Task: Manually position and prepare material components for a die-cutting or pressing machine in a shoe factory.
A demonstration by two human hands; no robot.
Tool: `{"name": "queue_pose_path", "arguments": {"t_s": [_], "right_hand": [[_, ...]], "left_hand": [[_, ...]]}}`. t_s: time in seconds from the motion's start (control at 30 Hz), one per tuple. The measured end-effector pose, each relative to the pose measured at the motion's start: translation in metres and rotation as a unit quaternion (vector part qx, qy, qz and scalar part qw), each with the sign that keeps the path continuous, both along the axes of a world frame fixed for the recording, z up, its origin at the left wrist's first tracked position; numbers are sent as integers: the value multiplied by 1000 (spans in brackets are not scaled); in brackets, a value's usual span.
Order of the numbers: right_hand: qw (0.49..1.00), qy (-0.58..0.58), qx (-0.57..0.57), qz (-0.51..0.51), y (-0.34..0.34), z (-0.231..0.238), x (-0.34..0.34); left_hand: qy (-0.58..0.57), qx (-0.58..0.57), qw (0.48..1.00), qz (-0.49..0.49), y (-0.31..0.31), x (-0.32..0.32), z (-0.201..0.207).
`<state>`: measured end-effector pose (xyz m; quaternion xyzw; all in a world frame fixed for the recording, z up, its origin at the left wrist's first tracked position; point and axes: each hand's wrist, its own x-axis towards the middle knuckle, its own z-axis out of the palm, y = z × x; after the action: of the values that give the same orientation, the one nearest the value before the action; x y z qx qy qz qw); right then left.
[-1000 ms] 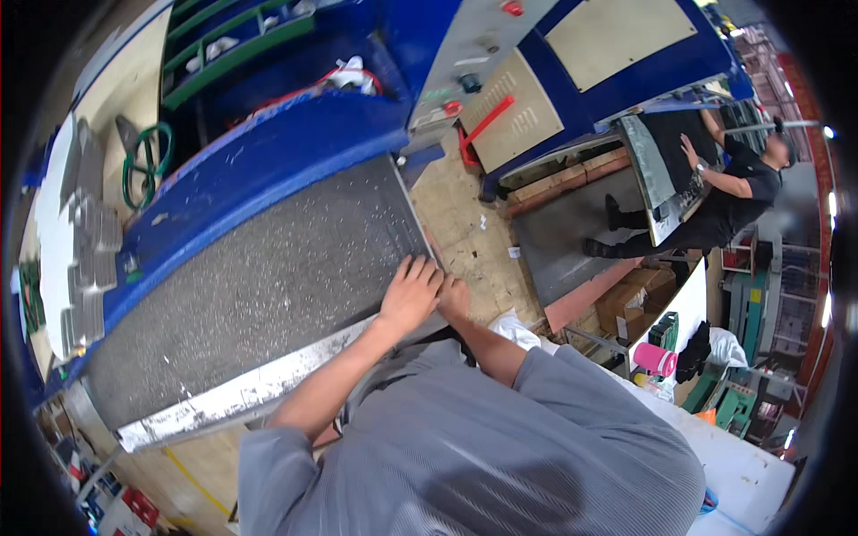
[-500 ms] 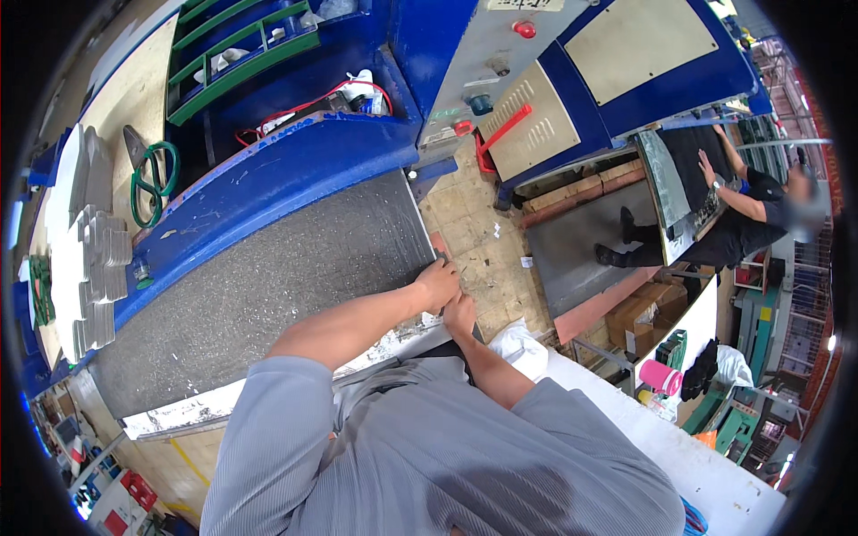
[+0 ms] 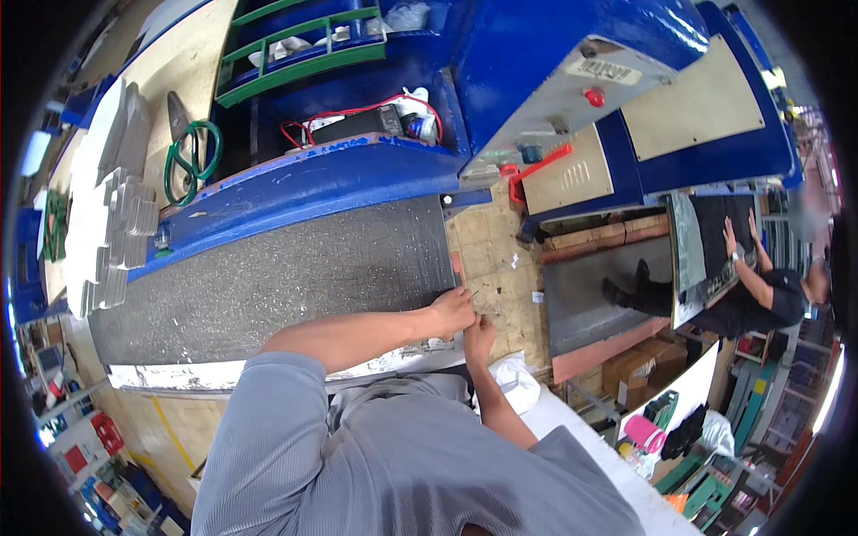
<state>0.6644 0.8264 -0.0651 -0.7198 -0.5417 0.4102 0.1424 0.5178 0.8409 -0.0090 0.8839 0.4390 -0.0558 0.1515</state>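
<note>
My left hand (image 3: 454, 310) is closed, fingers bunched together at the right end of a dark, speckled mat (image 3: 295, 259). Just below and to the right of it, my right hand (image 3: 480, 337) is closed too, with its fingertips close to the left hand's. A thin dark tip pokes out by the left fingers; what either hand pinches is too small to make out. The mat lies on a work surface with a scuffed white front edge (image 3: 206, 373).
Behind the mat stands a blue machine (image 3: 331, 174) with a red lever (image 3: 542, 170). Green-handled scissors (image 3: 192, 161) and stacked pale sheets (image 3: 112, 223) lie at left. A white bag (image 3: 514, 382) is right of my hands. At far right, a co-worker (image 3: 769, 290) touches a black sheet (image 3: 715, 234).
My view has shifted, so the scene sits differently. My hands, close together before, are now slightly apart, still by the mat's right end. The co-worker's hands have moved on the black sheet.
</note>
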Motion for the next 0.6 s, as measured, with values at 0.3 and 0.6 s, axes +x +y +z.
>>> {"name": "queue_pose_path", "arguments": {"t_s": [0.3,0.6], "right_hand": [[772,388,-502,-31,82,23,-16],[788,245,-502,259,139,35,-60]], "left_hand": [[1,-25,1000,-1,4,4,23],[18,37,996,77,-10,37,-24]]}}
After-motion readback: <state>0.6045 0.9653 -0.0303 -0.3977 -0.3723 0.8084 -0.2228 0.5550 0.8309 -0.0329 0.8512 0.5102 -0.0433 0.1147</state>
